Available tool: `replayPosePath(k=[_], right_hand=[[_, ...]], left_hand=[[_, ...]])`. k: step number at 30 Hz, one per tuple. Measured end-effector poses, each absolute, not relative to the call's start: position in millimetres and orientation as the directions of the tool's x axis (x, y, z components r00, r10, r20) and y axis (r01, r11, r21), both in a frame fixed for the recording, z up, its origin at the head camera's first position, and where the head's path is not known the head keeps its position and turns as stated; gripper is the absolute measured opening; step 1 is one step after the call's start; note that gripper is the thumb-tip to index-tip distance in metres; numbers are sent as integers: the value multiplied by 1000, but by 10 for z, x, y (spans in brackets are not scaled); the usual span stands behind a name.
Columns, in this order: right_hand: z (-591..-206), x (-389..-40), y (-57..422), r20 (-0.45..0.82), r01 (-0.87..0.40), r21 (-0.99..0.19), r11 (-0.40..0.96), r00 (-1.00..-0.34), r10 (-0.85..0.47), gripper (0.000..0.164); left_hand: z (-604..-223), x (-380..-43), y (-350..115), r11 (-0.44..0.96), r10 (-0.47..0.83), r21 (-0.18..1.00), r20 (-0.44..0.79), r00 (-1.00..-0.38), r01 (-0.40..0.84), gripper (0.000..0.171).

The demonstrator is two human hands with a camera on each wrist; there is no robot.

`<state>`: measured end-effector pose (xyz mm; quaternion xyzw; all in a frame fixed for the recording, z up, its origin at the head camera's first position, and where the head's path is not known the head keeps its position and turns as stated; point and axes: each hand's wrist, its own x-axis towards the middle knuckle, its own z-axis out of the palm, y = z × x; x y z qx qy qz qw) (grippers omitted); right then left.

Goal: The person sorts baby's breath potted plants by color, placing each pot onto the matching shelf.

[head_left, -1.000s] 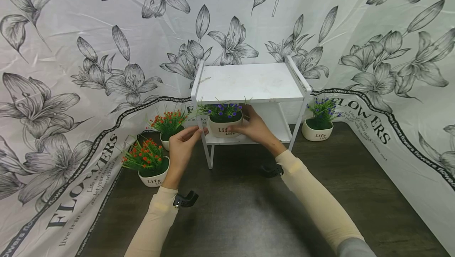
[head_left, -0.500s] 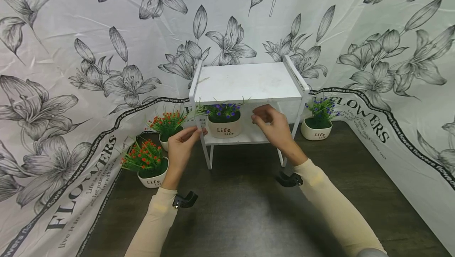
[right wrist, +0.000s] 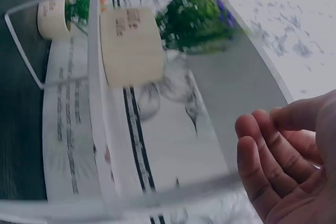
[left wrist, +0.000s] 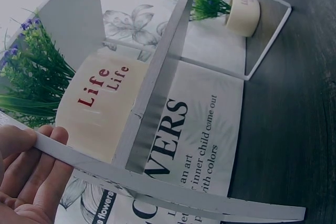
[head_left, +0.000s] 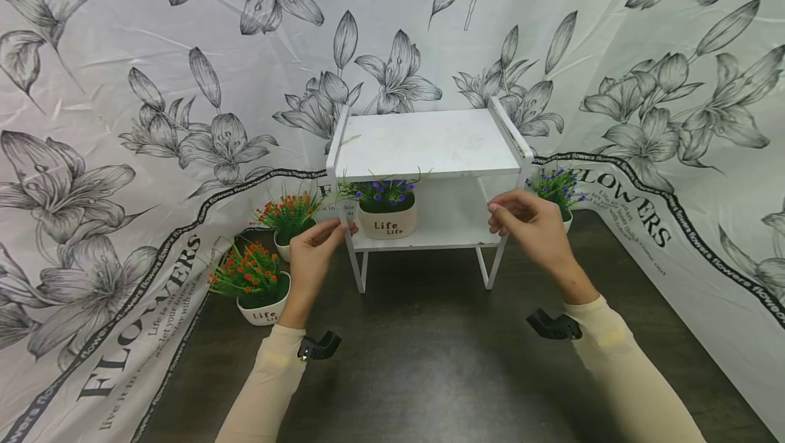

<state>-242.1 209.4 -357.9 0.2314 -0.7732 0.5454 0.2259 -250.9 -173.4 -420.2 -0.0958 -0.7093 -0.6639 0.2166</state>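
Observation:
On the lower board of a small white two-tier shelf (head_left: 429,143) stands a cream pot of purple flowers (head_left: 388,221), upright at the left end, its lettering facing front. My left hand (head_left: 314,252) pinches the shelf's front left upright between thumb and fingers; the left wrist view shows the fingertips (left wrist: 60,135) behind the white bar. My right hand (head_left: 535,228) is in front of the shelf's right upright, fingers loosely bent with nothing in them. The right wrist view has that hand (right wrist: 289,161) at the lower right, apart from the pot.
Two pots of orange flowers, a nearer one (head_left: 260,286) and a farther one (head_left: 287,218), stand left of the shelf. Another purple-flowered pot (head_left: 559,191) is at the right, partly behind my right hand. A floral printed sheet (head_left: 233,75) hangs behind the dark table (head_left: 417,361).
My right hand has let go of the purple-flowered pot and moved right to the shelf's right upright. The pot stays on the lower board. My left hand has kept its place.

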Motion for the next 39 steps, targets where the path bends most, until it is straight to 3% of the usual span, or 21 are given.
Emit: replayPosePath(k=[12, 21, 30, 39], right_hand=[[-3635, -2417, 2904, 562, -544, -809, 224, -827, 23, 14], [-3808, -2555, 3467, 473, -370, -823, 432, -867, 158, 24], [-4024, -2768, 3858, 388, -281, -862, 422, -901, 192, 13], [-4323, -3039, 4135, 264, -147, -879, 454, -942, 206, 29]], left_hand=[[-4216, -2497, -1719, 78, -154, 902, 432, -888, 425, 24], [-4227, -2459, -1697, 70, -143, 895, 445, -884, 440, 25], [-4214, -2433, -1684, 73, -141, 894, 448, -883, 442, 24], [-4216, -2440, -1693, 88, -151, 893, 450, -880, 441, 22]])
